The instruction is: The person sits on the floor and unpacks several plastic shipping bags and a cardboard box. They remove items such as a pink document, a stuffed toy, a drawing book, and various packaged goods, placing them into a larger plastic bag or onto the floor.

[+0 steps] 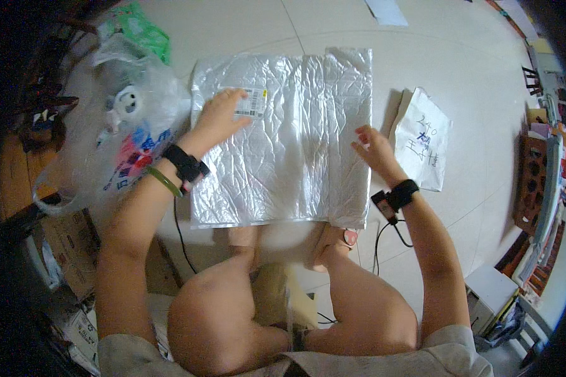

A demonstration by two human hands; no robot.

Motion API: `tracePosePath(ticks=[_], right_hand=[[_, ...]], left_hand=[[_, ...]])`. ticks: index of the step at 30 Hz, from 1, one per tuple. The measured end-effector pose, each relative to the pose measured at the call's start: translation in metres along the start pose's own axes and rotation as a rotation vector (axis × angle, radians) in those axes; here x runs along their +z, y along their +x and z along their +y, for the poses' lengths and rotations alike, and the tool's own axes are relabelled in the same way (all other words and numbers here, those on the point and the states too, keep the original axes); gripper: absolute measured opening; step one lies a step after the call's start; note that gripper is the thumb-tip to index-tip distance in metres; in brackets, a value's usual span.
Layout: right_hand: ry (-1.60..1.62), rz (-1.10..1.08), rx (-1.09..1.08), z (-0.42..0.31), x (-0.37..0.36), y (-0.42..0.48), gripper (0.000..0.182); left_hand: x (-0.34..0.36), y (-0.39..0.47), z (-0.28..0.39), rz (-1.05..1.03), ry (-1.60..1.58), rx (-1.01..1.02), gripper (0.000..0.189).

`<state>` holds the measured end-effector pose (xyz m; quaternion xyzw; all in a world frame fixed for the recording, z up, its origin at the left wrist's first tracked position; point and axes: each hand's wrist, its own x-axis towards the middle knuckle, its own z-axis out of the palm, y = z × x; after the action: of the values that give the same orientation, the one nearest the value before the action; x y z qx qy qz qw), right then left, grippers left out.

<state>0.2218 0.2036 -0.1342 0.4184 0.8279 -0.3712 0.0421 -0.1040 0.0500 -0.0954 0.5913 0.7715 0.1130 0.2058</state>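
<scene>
A flat, crinkled silver foil bag (273, 160) lies in front of me, its near edge above my feet. Near its upper left is a white printed label (254, 102) with a barcode and a yellow mark. My left hand (221, 113) is spread at this label, fingertips over its left part; whether they press on it I cannot tell. Over the bag's right edge my right hand (375, 148) has its fingers curled loosely apart, with nothing seen in them. To its right lies a white packet (422, 141) bearing handwriting.
A translucent plastic bag (137, 118) with things inside stands at the left, a green bag (141, 30) behind it. Black cables hang from both wrist bands. A cardboard box (70, 245) is at the lower left. Shelving (533, 179) lines the right side. White paper (389, 12) lies far ahead.
</scene>
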Motion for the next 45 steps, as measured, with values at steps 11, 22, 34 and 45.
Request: tracePosePath(ticks=[11,22,34,45], right_hand=[[-0.522,-0.194,-0.027,0.026,0.049,0.049,0.045],[-0.775,0.329,-0.528,-0.025,-0.03,0.231,0.018],[-0.644,0.306,-0.556,-0.029,-0.035,0.207,0.002],[-0.458,0.309,-0.718,-0.006,-0.035,0.191,0.008]], left_hand=[[0.094,-0.017,0.029,-0.284,0.157,-0.092,0.064],[0.077,0.108,0.037,-0.07,-0.156,-0.087,0.057],[0.103,0.157,0.057,-0.078,-0.011,-0.018,0.06],[0.121,0.182,0.062,-0.149,-0.077,-0.205,0.059]])
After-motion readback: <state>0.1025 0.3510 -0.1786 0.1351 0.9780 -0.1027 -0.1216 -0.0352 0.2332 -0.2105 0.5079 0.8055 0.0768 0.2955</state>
